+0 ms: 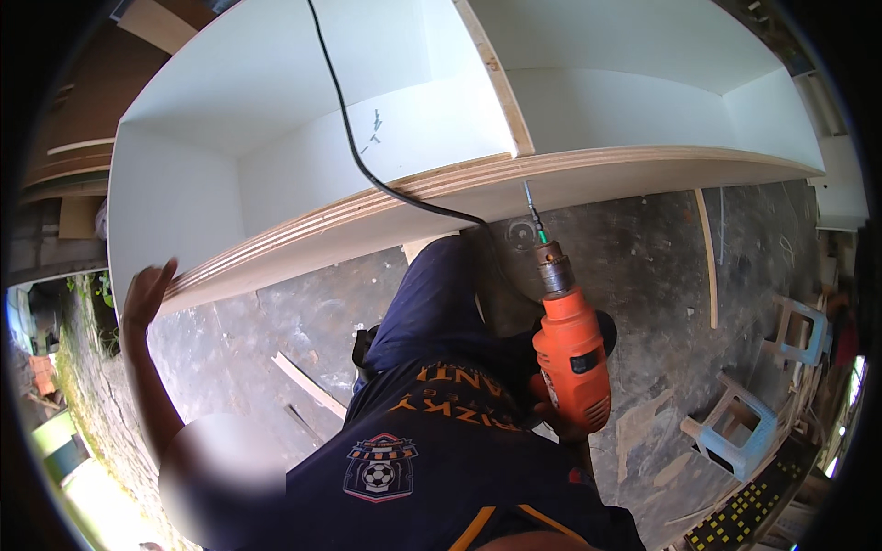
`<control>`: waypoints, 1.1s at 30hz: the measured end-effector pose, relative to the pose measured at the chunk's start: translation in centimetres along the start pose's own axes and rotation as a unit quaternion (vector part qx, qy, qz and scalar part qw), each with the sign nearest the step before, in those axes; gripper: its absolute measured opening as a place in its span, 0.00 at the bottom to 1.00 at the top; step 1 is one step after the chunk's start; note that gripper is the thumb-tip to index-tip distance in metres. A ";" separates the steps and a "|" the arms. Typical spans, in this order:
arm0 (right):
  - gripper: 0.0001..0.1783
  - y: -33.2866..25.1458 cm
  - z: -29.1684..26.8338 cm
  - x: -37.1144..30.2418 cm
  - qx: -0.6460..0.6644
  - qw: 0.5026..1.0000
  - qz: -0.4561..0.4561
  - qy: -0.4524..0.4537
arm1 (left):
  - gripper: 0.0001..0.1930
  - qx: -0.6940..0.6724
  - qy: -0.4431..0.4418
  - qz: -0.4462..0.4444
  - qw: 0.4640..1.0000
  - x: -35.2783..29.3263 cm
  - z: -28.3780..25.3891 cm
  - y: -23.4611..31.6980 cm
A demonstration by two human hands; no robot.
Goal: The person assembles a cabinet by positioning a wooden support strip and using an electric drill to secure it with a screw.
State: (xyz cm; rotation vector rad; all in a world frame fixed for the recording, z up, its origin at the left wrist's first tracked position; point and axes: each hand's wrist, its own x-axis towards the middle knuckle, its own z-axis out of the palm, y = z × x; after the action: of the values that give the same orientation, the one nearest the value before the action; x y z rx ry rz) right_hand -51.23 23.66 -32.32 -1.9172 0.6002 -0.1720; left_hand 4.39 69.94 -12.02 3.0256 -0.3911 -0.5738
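Note:
My right hand [551, 413] is wrapped round the handle of an orange power drill [577, 363], mostly hidden behind its body. From the drill's chuck a long bit [533, 207] points away from me, its tip at the wooden side of a white-lined cabinet [588, 188]; whether it touches cannot be told. My left hand [149, 289] is at the cabinet's near left corner with its fingers apart, beside or lightly against the edge. A black cord [344, 119] runs across the cabinet's open compartments and down over its near edge toward the drill.
A divider [496, 83] splits the cabinet, and small greenish bits [375, 127] lie inside the left part. Wood strips [707, 262] lie on the dark floor [643, 303]. Two light-blue stools [740, 432] stand at the right. Boards [83, 147] are stacked at the far left.

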 end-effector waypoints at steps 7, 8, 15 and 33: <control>0.46 -1.0 0.7 0.6 0.085 0.995 0.048 -0.016 | 0.32 -0.083 -0.213 0.177 0.957 3.4 1.9 15.8; 0.45 -0.6 0.7 0.5 0.112 0.992 0.052 -0.033 | 0.32 -0.069 -0.251 0.196 0.945 3.6 1.7 18.5; 0.41 -3.5 0.7 1.2 0.136 0.990 0.047 -0.009 | 0.43 -0.038 -0.280 0.207 0.937 2.9 1.8 21.8; 0.41 -4.4 1.7 1.7 0.150 0.989 0.002 -0.012 | 0.47 -0.008 -0.226 0.186 0.956 1.1 0.6 24.2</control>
State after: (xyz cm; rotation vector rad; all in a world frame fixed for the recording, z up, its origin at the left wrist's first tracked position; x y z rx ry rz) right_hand -47.61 25.61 -29.34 -1.6248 0.5309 -0.2233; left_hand -0.65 46.22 -10.94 2.6688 -0.9372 -1.2145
